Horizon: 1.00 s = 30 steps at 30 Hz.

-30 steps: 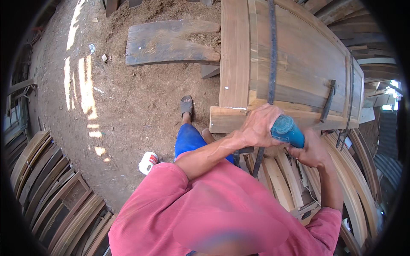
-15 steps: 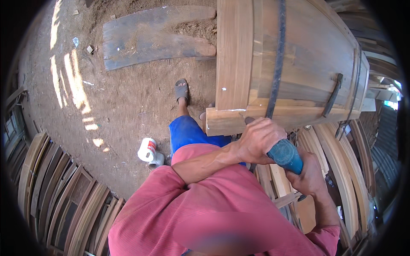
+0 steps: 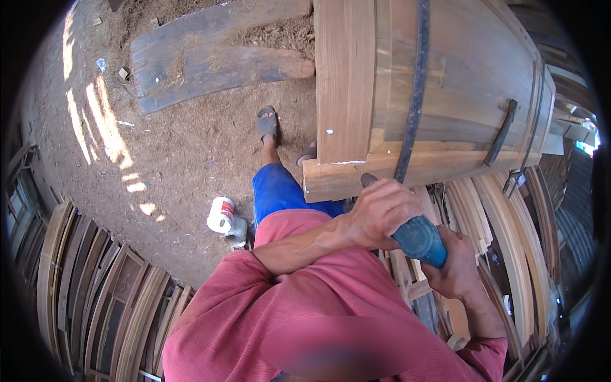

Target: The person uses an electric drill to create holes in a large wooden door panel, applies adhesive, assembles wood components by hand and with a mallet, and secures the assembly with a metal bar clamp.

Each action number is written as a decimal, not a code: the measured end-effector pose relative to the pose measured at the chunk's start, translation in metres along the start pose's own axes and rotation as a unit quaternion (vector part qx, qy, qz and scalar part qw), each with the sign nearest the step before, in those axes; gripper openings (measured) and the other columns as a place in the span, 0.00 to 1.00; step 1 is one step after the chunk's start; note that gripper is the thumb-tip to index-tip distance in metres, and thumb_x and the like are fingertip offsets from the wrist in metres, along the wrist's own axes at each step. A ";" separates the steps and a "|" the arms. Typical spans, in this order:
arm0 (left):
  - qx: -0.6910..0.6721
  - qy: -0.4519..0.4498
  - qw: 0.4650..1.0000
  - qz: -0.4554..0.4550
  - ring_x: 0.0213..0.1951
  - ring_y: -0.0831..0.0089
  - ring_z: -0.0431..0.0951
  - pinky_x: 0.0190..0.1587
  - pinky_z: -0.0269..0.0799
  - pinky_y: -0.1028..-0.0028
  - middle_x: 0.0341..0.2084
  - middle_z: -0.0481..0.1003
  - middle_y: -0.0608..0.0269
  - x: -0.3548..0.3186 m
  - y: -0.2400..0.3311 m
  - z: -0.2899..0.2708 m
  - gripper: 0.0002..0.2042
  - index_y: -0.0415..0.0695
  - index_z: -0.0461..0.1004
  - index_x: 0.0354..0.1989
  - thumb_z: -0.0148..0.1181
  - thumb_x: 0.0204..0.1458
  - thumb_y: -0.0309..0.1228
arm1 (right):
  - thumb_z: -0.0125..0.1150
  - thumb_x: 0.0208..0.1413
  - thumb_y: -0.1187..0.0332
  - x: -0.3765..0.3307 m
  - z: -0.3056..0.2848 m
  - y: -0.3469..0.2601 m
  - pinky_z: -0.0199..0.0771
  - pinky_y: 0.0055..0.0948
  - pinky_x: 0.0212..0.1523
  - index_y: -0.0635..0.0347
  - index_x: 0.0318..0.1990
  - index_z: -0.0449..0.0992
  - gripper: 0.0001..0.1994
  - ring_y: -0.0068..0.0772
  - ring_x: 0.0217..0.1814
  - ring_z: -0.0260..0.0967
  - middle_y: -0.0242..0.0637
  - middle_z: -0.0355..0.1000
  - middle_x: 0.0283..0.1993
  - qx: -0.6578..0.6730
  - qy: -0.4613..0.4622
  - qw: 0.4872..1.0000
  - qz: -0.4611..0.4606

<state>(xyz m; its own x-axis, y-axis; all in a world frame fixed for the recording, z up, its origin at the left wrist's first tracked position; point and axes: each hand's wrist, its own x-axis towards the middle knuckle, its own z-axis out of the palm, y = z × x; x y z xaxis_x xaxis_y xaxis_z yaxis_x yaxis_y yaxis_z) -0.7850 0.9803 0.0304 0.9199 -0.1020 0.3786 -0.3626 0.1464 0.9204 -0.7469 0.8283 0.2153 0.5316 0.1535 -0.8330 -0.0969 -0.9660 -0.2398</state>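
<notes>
Both hands — left hand and right hand — clench the blue-bodied power tool at the curved wooden plank structure's lower edge; we'd keep it pressed flat and steady.

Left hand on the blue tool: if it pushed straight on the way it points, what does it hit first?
Likely the pale wooden bottom rail of the large wooden panel structure. The left hand grips the front of the blue cylindrical power tool, knuckles aimed up at that rail, very close. Whether they touch is unclear.
</notes>
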 end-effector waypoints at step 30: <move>0.005 -0.013 0.999 -0.048 0.41 0.56 0.79 0.42 0.69 0.59 0.44 0.80 0.56 -0.029 -0.037 -0.009 0.29 0.45 0.71 0.46 0.78 0.33 0.36 | 0.71 0.42 0.69 0.049 0.022 0.015 0.76 0.50 0.37 0.62 0.44 0.71 0.21 0.61 0.36 0.76 0.53 0.76 0.35 -0.076 -0.027 0.997 -0.022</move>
<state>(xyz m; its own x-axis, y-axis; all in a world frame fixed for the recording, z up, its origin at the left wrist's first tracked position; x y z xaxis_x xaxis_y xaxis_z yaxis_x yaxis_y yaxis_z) -0.7967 0.9864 -0.0153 0.9464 -0.1403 0.2908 -0.2744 0.1251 0.9534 -0.7411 0.8257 0.1597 0.4856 0.2043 -0.8500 0.0559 -0.9776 -0.2030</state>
